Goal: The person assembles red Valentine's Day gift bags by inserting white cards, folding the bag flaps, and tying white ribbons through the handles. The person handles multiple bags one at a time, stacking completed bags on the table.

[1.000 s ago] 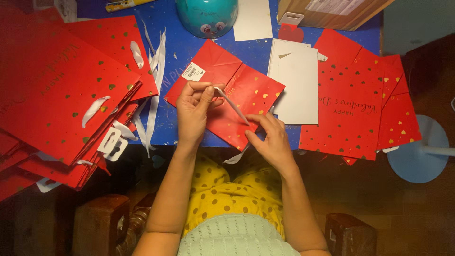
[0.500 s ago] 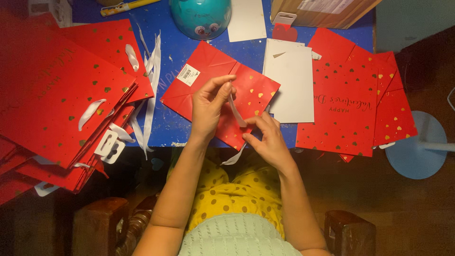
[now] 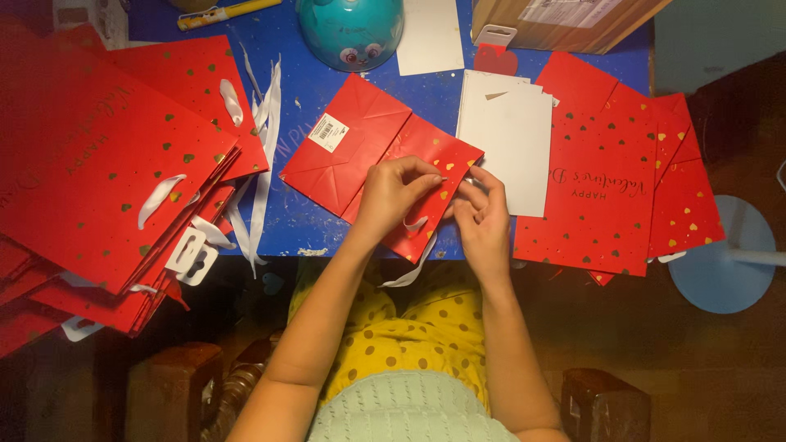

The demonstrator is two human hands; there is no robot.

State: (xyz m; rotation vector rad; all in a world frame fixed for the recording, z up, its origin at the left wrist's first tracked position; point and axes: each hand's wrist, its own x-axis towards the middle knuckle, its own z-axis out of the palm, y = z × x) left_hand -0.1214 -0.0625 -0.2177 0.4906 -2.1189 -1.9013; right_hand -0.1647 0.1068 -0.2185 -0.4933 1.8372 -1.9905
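Both hands, left hand (image 3: pixel 399 190) and right hand (image 3: pixel 483 214), pinch the white ribbon handle (image 3: pixel 416 223) on the flat red paper bag (image 3: pixel 368 155) lying beneath them on the tabletop (image 3: pixel 303 90); light, creasable paper, likely best gripped at its edges.

Warm dim indoor light, brightest on the blue desk (image 3: pixel 303 98) from above, floor and lower corners sinking into deep shadow, soft grainy focus throughout, no harsh glare
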